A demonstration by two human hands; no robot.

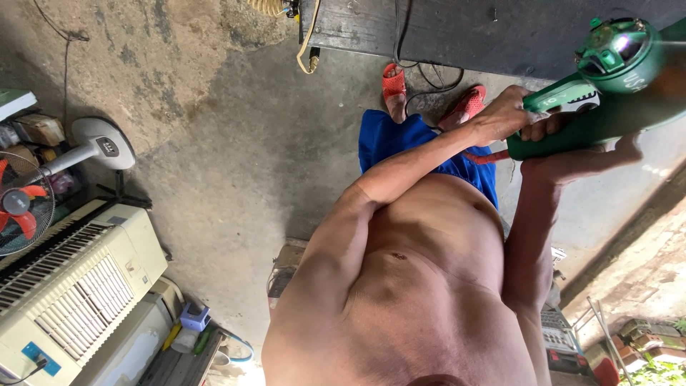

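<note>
Green tool (600,107) is gripped by both closed hands, left (509,114) above, right (572,161) below; its end is cut off.

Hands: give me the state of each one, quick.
Left hand: closed around the green power tool at its grip.
Right hand: cupped under the same tool's body, supporting it.

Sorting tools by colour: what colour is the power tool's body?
Green power tool, head view.

Both hands (532,132) around green power tool (607,86)
</note>
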